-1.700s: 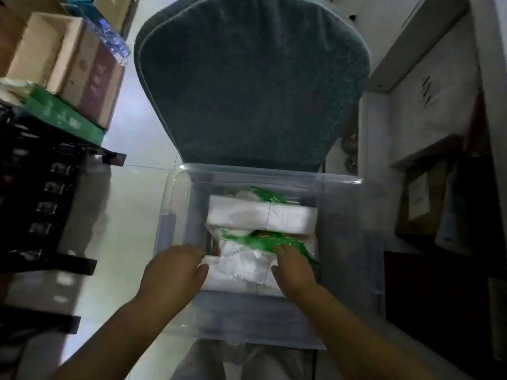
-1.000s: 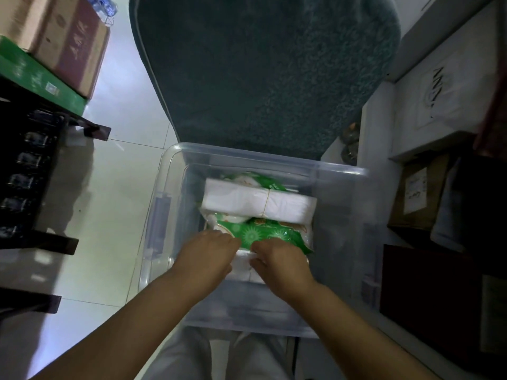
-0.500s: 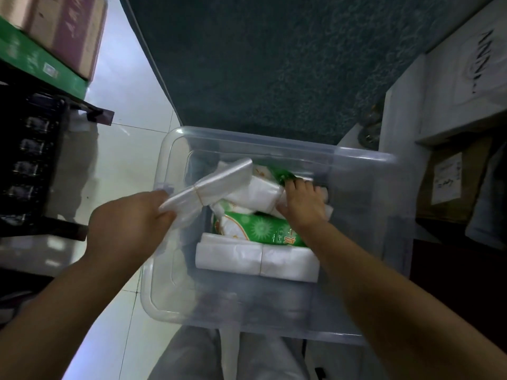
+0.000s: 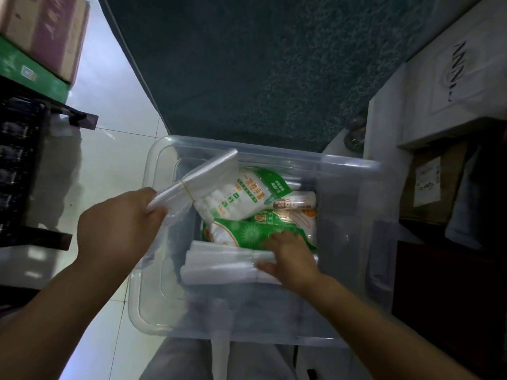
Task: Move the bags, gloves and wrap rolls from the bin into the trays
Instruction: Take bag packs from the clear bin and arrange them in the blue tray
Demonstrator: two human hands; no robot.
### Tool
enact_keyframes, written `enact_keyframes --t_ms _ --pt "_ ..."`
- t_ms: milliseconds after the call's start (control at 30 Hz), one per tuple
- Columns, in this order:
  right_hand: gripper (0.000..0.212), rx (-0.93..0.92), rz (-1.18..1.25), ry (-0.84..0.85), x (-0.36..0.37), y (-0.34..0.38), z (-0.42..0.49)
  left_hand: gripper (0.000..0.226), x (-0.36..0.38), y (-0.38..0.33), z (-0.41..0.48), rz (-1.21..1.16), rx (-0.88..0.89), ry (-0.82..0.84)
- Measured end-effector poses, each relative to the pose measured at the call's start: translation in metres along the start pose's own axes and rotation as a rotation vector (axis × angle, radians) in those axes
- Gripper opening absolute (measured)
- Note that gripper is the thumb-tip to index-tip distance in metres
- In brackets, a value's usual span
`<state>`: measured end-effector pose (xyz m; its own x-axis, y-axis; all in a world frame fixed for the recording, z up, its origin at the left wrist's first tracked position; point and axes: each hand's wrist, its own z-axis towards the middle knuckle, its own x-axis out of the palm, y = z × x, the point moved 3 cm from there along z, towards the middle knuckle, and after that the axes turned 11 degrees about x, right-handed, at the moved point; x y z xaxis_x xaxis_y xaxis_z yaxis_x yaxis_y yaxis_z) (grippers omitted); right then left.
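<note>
Early stage; no trays in view, so nothing can be counted as delivered. Near wall of bin: bare floor, then a banded white bag bundle lying flat across it. Right hand rests on that bundle's right end, fingers spread over it, grasp not closed as far as I can tell. Left hand is clamped on one end of a clear bag bundle, lifted above the bin's left rim. Behind: green pack, glove pack, one roll at the far right. Left to move: nearly everything
</note>
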<state>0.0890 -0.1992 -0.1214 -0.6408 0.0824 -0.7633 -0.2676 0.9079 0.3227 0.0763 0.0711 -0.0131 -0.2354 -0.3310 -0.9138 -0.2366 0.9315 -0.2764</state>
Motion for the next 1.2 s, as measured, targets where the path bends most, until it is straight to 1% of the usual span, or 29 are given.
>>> enact_keyframes --t_ms 33,100,133,167,233,267,333,367,400,500,600,667,733,800,833,900,967,1000,1033,1067,1100,1167,1200 --pt "0.037 0.089 0.107 -0.057 -0.002 -0.005 0.010 0.014 0.002 0.000 0.001 -0.002 0.005 0.005" --pt "0.041 0.285 0.303 -0.266 -0.013 -0.015 0.035 0.014 0.005 -0.001 0.003 -0.017 0.011 0.009" --pt "0.045 0.379 0.398 -0.326 -0.017 -0.019 0.049 0.014 0.007 -0.002 0.003 -0.020 0.015 0.009" --pt "0.049 0.457 0.488 -0.337 -0.020 -0.021 0.063 0.014 0.009 -0.003 0.004 -0.014 0.019 0.007" --pt "0.051 0.570 0.583 -0.279 -0.016 -0.022 0.085 0.014 0.012 -0.005 0.005 0.002 0.019 0.009" --pt "0.047 0.596 0.588 -0.234 -0.012 -0.021 0.092 0.014 0.013 -0.006 0.005 -0.001 0.018 0.012" --pt "0.031 0.607 0.548 -0.179 -0.005 -0.014 0.092 0.014 0.014 -0.008 0.005 -0.024 0.011 0.019" --pt "0.025 0.621 0.535 -0.184 0.000 -0.012 0.086 0.015 0.014 -0.009 0.005 -0.044 0.005 0.022" --pt "0.023 0.662 0.547 -0.191 0.005 -0.012 0.078 0.015 0.013 -0.010 0.005 -0.073 -0.002 0.026" --pt "0.027 0.852 0.664 -0.169 0.020 -0.023 0.042 0.018 0.011 -0.015 0.003 -0.150 -0.039 0.041" --pt "0.029 0.988 0.775 -0.174 0.024 -0.040 0.014 0.016 0.006 -0.023 0.004 -0.032 -0.028 0.046" --pt "0.029 1.045 0.824 -0.201 0.020 -0.050 0.004 0.016 0.003 -0.028 0.005 -0.036 -0.025 0.049" --pt "0.024 1.095 0.987 -0.219 0.016 -0.057 -0.003 0.016 0.000 -0.031 0.006 -0.052 -0.022 0.031" --pt "0.015 1.151 1.279 -0.205 0.014 -0.062 -0.013 0.016 -0.002 -0.033 0.008 -0.038 -0.010 -0.006" --pt "0.010 1.165 1.403 -0.158 0.014 -0.062 -0.018 0.016 -0.004 -0.034 0.009 -0.031 -0.001 -0.021" --pt "0.012 1.201 1.515 -0.014 0.016 -0.059 -0.029 0.017 -0.004 -0.035 0.009 -0.089 0.012 -0.021" --pt "0.012 1.211 1.500 0.107 0.018 -0.055 -0.042 0.018 -0.005 -0.038 0.008 -0.149 0.004 0.004" --pt "0.011 1.204 1.463 0.137 0.018 -0.053 -0.049 0.018 -0.007 -0.040 0.009 -0.126 0.004 0.014" --pt "0.010 1.189 1.392 0.122 0.016 -0.053 -0.054 0.018 -0.008 -0.041 0.008 -0.085 0.012 0.021" --pt "0.016 1.154 1.263 0.069 0.014 -0.055 -0.059 0.018 -0.010 -0.042 0.008 -0.045 0.022 0.025" --pt "0.026 1.101 1.076 -0.009 0.009 -0.058 -0.062 0.018 -0.011 -0.043 0.009 -0.020 0.029 0.025" --pt "0.048 0.975 0.655 -0.251 -0.008 -0.058 -0.060 0.017 -0.014 -0.044 0.009 0.003 0.044 0.006" --pt "0.059 0.900 0.527 -0.397 -0.018 -0.056 -0.055 0.018 -0.014 -0.044 0.009 0.025 0.048 -0.002"
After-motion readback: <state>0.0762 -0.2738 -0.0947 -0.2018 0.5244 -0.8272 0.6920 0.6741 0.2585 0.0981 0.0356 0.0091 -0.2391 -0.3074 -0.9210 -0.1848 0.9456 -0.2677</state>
